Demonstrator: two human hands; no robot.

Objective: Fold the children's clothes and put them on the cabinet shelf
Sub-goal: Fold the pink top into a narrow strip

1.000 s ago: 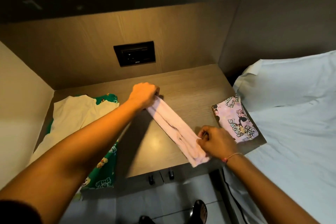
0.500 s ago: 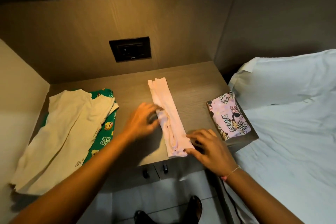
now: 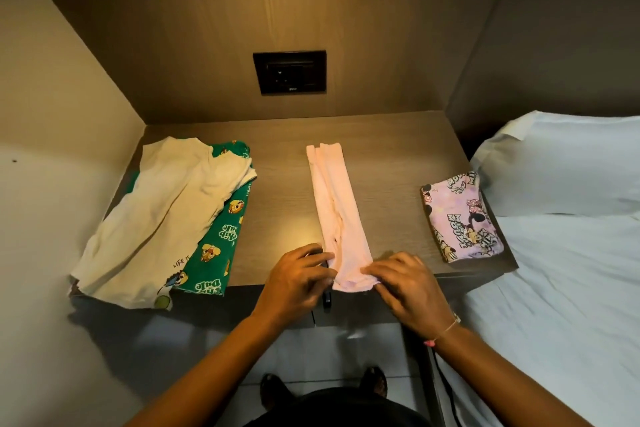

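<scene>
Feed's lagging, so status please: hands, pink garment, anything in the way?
Left hand, right hand both pinch pink garment at near end. Long strip, flat on shelf. Cream and green pile left, printed folded piece right, both clear.

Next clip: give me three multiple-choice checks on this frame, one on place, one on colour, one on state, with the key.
1. Where is the lilac printed piece? A) right end of the shelf B) left end C) centre
2. What colour lies under the cream garment? A) red B) green C) black
3. How is the pink garment? A) heaped B) hanging C) flat, a long strip
Key: 1A, it lies rightmost; 2B, the green printed garment shows beneath; 3C, left hand and right hand hold its near end.
</scene>
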